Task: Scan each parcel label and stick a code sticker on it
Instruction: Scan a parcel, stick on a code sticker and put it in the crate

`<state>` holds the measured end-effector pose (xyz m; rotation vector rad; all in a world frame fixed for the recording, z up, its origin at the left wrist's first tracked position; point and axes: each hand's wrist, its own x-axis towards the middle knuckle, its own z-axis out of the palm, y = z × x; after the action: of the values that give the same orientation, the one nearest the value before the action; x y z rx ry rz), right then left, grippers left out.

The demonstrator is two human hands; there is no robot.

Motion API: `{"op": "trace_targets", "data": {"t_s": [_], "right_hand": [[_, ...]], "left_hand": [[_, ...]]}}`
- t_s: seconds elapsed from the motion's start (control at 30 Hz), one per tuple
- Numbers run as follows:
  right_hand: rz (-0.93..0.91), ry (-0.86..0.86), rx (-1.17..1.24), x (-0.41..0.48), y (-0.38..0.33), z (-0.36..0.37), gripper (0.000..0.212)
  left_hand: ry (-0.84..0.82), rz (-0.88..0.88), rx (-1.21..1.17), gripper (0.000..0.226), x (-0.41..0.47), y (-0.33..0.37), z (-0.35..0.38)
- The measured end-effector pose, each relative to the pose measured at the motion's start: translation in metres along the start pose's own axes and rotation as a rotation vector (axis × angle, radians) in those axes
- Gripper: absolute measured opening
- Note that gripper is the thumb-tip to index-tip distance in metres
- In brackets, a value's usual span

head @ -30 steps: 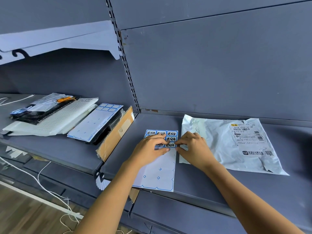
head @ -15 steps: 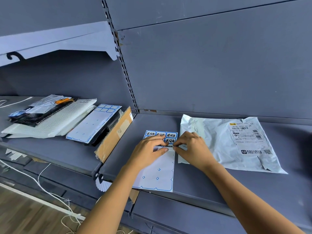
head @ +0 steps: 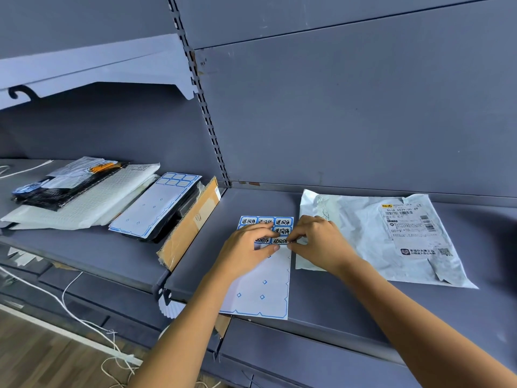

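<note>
Head view, near to far. A sheet (head: 263, 292) of code stickers lies flat at the front edge of the shelf (head: 321, 303), its near part already stripped bare. The left grip (head: 246, 247) lies on the sheet with fingers extended, holding nothing and pressing the backing down. The right grip (head: 319, 242) is closed in a fingertip pinch at the right edge of a sticker (head: 279, 241) in the lowest remaining row; whether the edge has lifted cannot be told. Just right of the sheet, flat on the same shelf, lies the parcel (head: 349, 233), a crumpled white mailer, with its label (head: 411, 228) facing up at the far right. Farther left, on the neighbouring shelf, lie a second sheet (head: 156, 203) and a stack (head: 78, 197) of other parcels. Probable risks: if the left grip's pressure slackens, the backing may rise with the sticker; a hurried peel may tear or curl the sticker onto itself; the wrinkled mailer may leave creases under it; careless placement may cover the barcode.
</note>
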<state>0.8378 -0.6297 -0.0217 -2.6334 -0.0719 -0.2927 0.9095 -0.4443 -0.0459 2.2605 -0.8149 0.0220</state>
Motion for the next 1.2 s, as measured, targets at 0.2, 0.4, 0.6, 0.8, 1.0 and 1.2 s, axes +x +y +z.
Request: {"op": "trace_targets", "data": {"t_s": [0.2,0.4,0.6,0.8,1.0,1.2], "right_hand": [[-0.06,-0.033,-0.144,0.008,-0.005,-0.007,0.017],[-0.055,-0.035,-0.092,0.008,-0.003,-0.006,0.014],[-0.048,-0.011,-0.033,0.007,-0.003,-0.004,0.015],[-0.044,0.0,0.045,0.006,-0.002,-0.001,0.012],[-0.019,-0.013,0.111,0.006,-0.002,0.001,0.011],[-0.016,0.007,0.158,0.007,-0.002,-0.001,0.011]], "left_hand": [[0.001,0.007,0.0,0.027,0.0,0.001,0.0],[-0.017,-0.006,-0.006,0.027,0.0,0.002,-0.002],[-0.054,-0.015,0.039,0.033,-0.002,0.003,-0.003],[-0.103,-0.031,0.133,0.05,-0.001,0.004,-0.004],[-0.107,-0.035,0.171,0.049,-0.002,0.006,-0.004],[-0.146,-0.003,0.234,0.049,-0.003,0.009,-0.006]]}}
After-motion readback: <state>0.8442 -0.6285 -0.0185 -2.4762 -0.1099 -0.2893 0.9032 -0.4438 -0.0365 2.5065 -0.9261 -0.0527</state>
